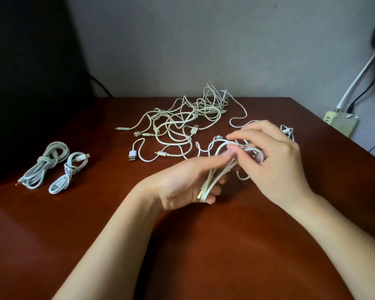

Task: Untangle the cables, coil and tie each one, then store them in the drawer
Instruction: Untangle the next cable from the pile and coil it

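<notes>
L hand (188, 182) palm-up, grip closed round a bunch of folded white cable (217, 178), strands running thru the palm w/ a flat plug end poking out at the heel side, abt 6 o'clock of the bunch. Holding it this way so the loops stay stacked while the other hand works. R hand (271, 154) comes over from 3 o'clock, thumb and fingers pinched on the loose end near the top of the bunch; looks like I'm wrapping or threading it for the tie, tho blur there means I can't tell the exact path. Remaining slack trails off toward 1 o'clock, lying on the tabletop (204, 245), w/ a small plug end past my R knuckles. Two finished bundles at 9 o'clock: larger bundle (44, 165) and smaller bundle (70, 172), side by side, not touching as far as I see, each knotted round its own middle, parked well clear of the work area. Tangled pile (182, 124) at 12 o'clock, several cables, cream-white, round smooth jackets, soft springy loops, USB-A plugs sticking out at its near edge. Tabletop is glossy red-brown wood, slick, so cable slides easily. Drawer not in view. Judged: third cable being tied, most of the pile left.
</notes>
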`<action>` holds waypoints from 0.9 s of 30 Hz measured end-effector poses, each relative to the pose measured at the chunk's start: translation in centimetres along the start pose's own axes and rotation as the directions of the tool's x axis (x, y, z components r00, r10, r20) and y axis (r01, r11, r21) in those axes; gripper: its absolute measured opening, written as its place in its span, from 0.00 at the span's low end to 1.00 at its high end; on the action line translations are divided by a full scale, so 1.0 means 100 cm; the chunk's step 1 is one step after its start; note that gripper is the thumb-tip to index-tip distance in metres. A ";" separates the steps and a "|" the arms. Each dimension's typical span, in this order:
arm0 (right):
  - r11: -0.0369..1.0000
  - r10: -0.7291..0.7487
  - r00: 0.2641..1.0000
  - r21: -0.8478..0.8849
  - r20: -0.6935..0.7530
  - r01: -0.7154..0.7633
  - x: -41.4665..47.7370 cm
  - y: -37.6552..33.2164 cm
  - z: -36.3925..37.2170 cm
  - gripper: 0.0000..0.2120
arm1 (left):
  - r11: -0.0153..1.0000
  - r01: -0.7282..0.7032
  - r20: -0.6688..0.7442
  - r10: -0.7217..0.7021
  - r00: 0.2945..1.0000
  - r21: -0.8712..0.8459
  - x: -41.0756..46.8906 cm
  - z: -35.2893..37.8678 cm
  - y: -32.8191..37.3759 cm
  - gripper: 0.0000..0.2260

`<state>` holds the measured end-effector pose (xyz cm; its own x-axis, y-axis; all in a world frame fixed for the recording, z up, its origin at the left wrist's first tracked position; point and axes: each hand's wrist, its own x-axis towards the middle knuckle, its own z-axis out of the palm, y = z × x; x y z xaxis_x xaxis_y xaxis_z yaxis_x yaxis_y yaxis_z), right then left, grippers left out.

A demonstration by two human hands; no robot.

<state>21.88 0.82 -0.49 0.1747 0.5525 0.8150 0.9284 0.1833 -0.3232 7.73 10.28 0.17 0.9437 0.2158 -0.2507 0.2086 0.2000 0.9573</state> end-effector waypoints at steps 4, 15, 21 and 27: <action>0.985 0.171 0.980 -0.028 0.098 -0.169 0.002 0.002 -0.001 0.11 | 0.977 -0.109 0.004 0.110 0.994 0.181 -0.001 -0.001 -0.005 0.15; 0.995 0.100 0.990 0.004 0.099 -0.101 0.000 0.002 0.001 0.11 | 0.965 -0.145 -0.042 0.158 0.987 0.220 0.002 -0.001 -0.009 0.23; 0.928 0.328 0.934 0.134 0.142 -0.347 0.004 0.005 -0.002 0.14 | 0.939 -0.220 -0.045 0.240 0.970 0.265 0.002 0.003 -0.008 0.11; 0.875 0.315 0.914 0.293 0.257 -0.384 0.006 0.010 -0.003 0.07 | 0.959 -0.239 -0.123 0.258 0.958 0.154 0.002 0.001 -0.007 0.08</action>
<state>23.06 1.07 -0.23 0.3679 0.7715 0.5191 0.6492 0.1866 -0.7374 7.82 10.08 -0.58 0.9266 0.3758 -0.0106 0.0143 -0.0071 0.9999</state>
